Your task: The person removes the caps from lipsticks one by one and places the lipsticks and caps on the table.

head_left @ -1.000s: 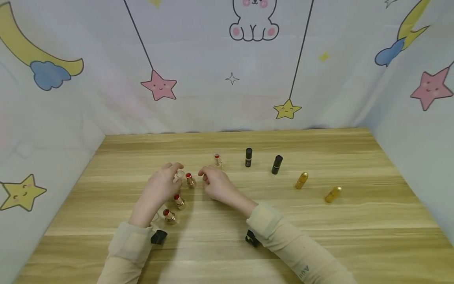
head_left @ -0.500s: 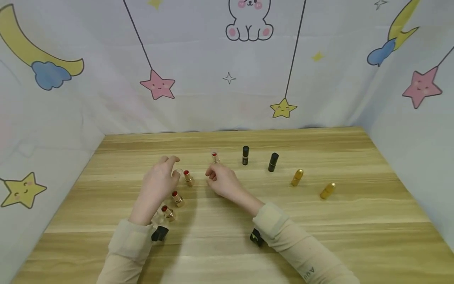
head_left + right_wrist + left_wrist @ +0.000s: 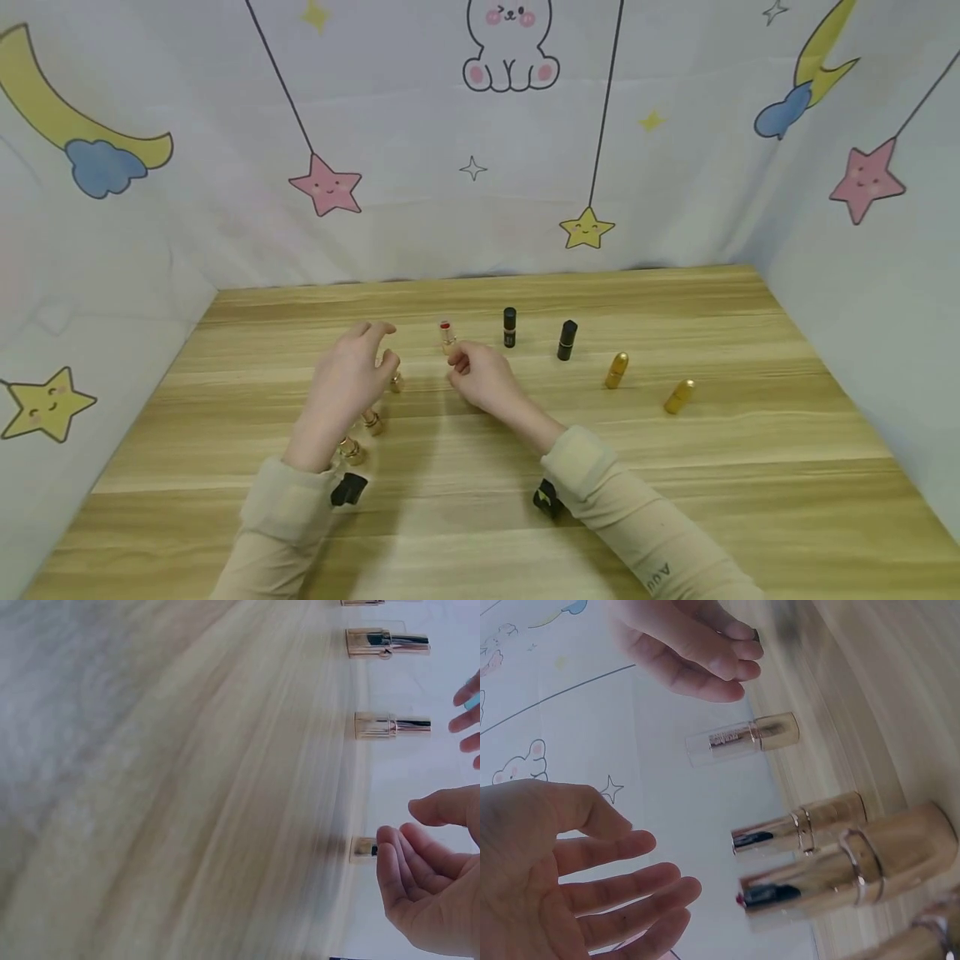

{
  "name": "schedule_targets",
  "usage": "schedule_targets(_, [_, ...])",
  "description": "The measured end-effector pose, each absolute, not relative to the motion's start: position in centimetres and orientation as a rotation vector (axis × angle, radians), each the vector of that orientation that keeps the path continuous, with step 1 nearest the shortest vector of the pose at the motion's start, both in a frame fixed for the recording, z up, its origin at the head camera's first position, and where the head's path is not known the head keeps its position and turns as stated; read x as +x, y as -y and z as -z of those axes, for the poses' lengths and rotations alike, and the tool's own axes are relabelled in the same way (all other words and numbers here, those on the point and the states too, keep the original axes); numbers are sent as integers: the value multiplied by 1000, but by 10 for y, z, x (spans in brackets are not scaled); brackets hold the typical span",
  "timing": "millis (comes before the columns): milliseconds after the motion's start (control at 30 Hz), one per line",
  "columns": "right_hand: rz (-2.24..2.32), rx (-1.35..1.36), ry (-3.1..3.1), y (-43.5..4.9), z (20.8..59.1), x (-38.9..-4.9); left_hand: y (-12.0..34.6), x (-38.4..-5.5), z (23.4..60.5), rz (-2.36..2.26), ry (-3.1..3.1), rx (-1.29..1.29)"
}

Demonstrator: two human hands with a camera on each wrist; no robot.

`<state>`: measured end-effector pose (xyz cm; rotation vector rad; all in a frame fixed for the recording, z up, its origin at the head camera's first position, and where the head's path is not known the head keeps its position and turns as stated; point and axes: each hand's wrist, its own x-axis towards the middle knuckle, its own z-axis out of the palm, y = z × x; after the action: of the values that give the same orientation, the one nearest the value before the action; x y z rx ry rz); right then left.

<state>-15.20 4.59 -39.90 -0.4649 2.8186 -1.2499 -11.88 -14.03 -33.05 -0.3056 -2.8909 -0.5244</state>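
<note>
My left hand [image 3: 352, 367] hovers over a row of gold lipsticks, thumb and fingers apart, holding nothing. Under and beside it stand three uncapped-looking gold lipsticks, the far one [image 3: 396, 383], the middle one [image 3: 372, 422] and the near one [image 3: 351, 452]; the hand partly covers their tops. Loosely curled fingers on my right hand [image 3: 483, 379] hold nothing, and its thumb is apart from them in the right wrist view. Just behind it a gold lipstick [image 3: 447, 332] with a red tip stands upright, its base partly hidden. In the left wrist view that lipstick [image 3: 776, 733] wears a clear cap.
Right of the hands, two black lipstick tubes [image 3: 510, 327] [image 3: 567, 340] stand towards the back. Further right are two gold bullet-shaped tubes [image 3: 617, 370] [image 3: 679, 397]. All stand on a wood-grain table [image 3: 465, 517], with a printed white cloth [image 3: 412, 225] behind and at the sides.
My right hand has drawn away to the right from the far lipstick of the left row. My left hand has lifted and shifted slightly, now covering more of the row. The head view has shifted a little.
</note>
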Motion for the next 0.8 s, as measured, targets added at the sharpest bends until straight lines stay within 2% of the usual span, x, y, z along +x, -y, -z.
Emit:
schedule_targets(367, [1313, -182, -2738, -46, 398, -156, 125, -131, 332, 602, 2910, -319])
schedule_targets(800, [1342, -159, -2691, -43, 403, -165, 99, -150, 335, 667, 2900, -364])
